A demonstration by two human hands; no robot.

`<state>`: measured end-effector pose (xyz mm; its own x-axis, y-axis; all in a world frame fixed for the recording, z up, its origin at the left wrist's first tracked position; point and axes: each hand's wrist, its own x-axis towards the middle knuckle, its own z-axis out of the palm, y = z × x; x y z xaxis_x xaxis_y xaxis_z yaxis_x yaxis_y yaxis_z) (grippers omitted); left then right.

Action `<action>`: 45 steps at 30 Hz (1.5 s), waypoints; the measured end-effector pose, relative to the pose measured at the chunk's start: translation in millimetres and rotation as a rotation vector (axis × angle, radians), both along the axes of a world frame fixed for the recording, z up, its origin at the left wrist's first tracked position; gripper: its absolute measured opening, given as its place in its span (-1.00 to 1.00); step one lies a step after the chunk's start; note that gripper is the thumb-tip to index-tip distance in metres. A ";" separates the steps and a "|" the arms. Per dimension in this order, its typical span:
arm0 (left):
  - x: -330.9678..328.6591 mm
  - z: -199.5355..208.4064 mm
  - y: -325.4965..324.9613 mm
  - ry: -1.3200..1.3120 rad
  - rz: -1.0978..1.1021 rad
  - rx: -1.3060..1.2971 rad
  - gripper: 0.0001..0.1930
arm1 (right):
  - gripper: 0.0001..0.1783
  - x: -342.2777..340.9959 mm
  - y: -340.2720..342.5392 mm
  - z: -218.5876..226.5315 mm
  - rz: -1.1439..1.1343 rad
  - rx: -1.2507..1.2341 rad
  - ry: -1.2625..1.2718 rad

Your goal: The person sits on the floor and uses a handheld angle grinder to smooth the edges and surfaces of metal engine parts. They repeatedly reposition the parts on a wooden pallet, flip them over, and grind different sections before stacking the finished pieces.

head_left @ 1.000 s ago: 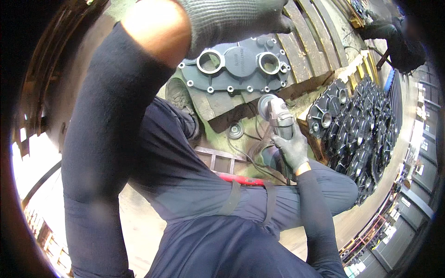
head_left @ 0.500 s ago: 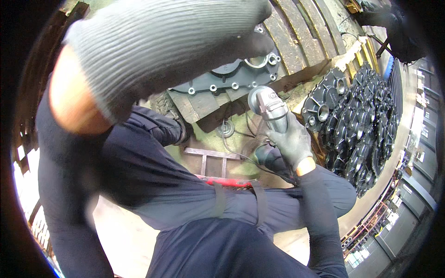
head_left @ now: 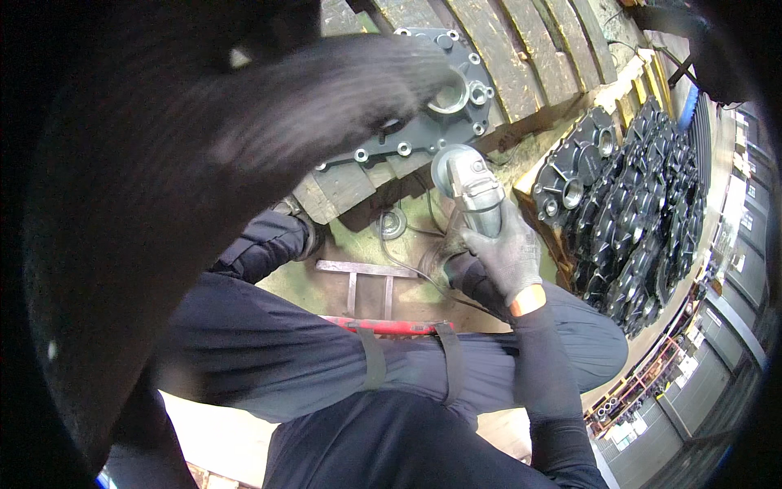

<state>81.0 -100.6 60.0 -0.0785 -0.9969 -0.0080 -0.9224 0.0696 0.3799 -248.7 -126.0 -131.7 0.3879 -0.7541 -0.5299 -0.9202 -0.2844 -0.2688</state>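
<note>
My right hand, in a grey glove, is wrapped round the body of an angle grinder. The grinder's disc points up and away, just short of a dark metal cover plate. Round bores and bright bolt holes show along the plate, which lies on a wooden pallet. Right up against the camera, my gloved left hand looms dark and blurred. It hides the left part of the plate, and how its fingers are bent does not show.
The slatted wooden pallet reaches to the back. On the right stands a large stack of similar black metal castings. A cable and a round disc lie on the floor near a metal frame. A red bar lies by my legs.
My left hand has come closer to the camera and now covers much of the left side, darker than before. The right hand with the grinder has barely shifted.
</note>
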 end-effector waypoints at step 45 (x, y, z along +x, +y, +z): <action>-3.1 -6.4 13.8 0.049 0.088 0.009 -0.63 | -0.16 -17.9 -4.4 -6.1 -0.058 0.019 -0.053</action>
